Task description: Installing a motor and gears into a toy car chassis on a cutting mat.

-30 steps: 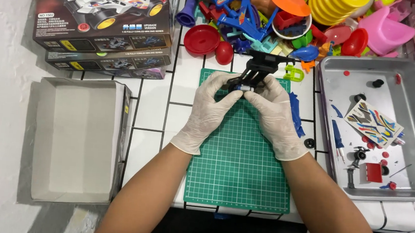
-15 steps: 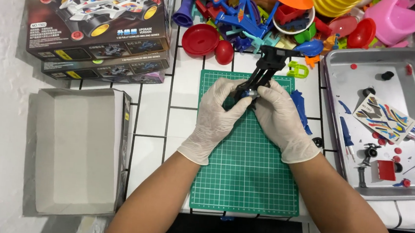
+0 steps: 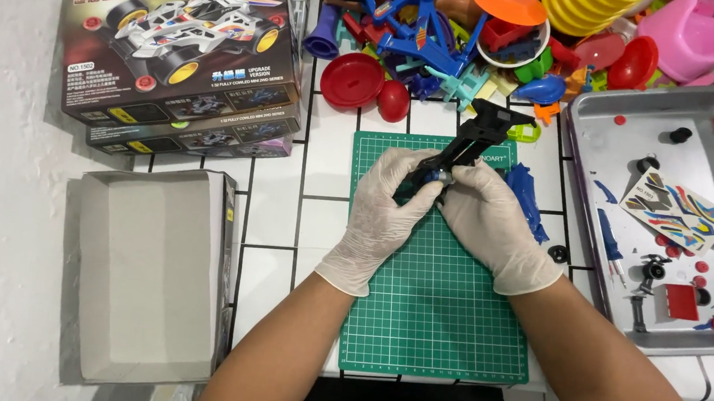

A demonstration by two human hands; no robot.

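Left hand point(image 3: 385, 215) and right hand point(image 3: 491, 224) grip black chassis point(image 3: 468, 141) between them.

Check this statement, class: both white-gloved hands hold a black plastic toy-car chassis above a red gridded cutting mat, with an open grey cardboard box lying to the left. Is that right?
Not quite. The gridded cutting mat is green, not red, as the head view shows. The rest stands: the gloved left hand and right hand hold the black plastic chassis above it, and the open grey cardboard box lies to the left.
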